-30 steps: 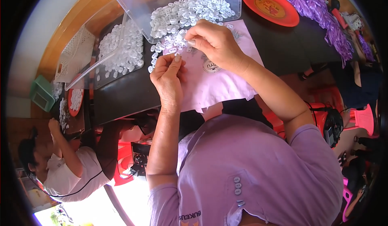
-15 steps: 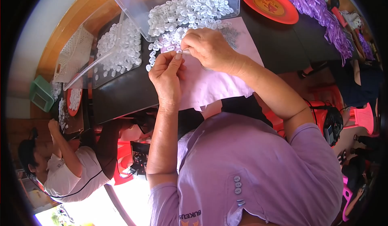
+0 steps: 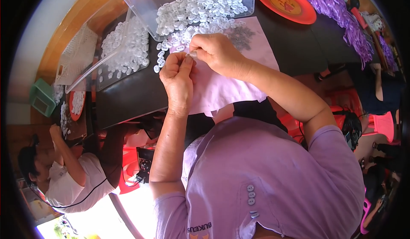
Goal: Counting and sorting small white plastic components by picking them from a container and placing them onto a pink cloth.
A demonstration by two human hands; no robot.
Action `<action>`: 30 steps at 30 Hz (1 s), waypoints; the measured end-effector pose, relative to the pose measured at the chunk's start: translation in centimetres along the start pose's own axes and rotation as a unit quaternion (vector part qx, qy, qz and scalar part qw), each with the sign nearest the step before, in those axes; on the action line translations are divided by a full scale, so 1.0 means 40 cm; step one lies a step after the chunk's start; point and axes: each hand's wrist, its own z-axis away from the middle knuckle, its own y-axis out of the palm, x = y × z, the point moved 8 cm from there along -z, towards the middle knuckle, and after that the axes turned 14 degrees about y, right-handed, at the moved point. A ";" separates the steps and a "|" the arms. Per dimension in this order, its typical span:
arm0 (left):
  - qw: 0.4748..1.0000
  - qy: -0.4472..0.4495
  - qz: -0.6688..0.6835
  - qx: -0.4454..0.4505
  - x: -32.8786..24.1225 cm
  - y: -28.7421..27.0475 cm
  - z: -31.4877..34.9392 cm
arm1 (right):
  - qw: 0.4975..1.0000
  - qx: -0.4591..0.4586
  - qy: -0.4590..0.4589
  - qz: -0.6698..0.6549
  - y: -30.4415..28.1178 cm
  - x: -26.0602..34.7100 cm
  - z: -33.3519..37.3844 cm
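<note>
Over a pink cloth (image 3: 226,89), my two hands meet fingertip to fingertip. My left hand (image 3: 178,83) is closed, its thumb and forefinger pinching a small white oval piece mostly covered by the fingers. Closed in a pinch at the same spot is my right hand (image 3: 220,55); whatever it grips is too small and hidden to make out. Just beyond the hands lie loose white oval pieces with holes (image 3: 183,38), spilling from a heap in a clear plastic bin (image 3: 141,8). A pile of small grey parts (image 3: 240,38) rests on the cloth past my right hand.
Left of the bin, a clear tray (image 3: 124,77) holds more white pieces. A red plate (image 3: 309,16) and purple ribbon-like strands (image 3: 337,16) are at the far right. At left a co-worker (image 3: 72,175) sits near a green basket (image 3: 41,98) and an orange plate (image 3: 82,113).
My hands stay together in the pinch. The right hand has shifted slightly, and more of the grey pile shows beside it. The view has moved a little.
</note>
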 end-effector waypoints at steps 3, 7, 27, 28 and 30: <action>0.999 -0.028 0.020 -0.014 -0.008 0.010 0.000 | 1.000 0.017 0.004 -0.020 -0.006 -0.005 -0.008; 0.998 -0.033 0.046 -0.031 0.001 -0.004 0.003 | 0.997 -0.016 -0.028 -0.075 -0.127 0.108 0.018; 0.997 -0.020 0.073 -0.011 0.002 0.014 0.003 | 0.781 0.372 -0.261 -0.428 -0.243 0.490 0.243; 0.997 -0.017 0.073 -0.020 0.002 0.006 0.004 | 0.783 0.370 -0.256 -0.429 -0.231 0.490 0.249; 0.997 -0.020 0.069 -0.018 0.007 -0.005 0.006 | 0.774 0.312 -0.256 -0.487 -0.233 0.485 0.269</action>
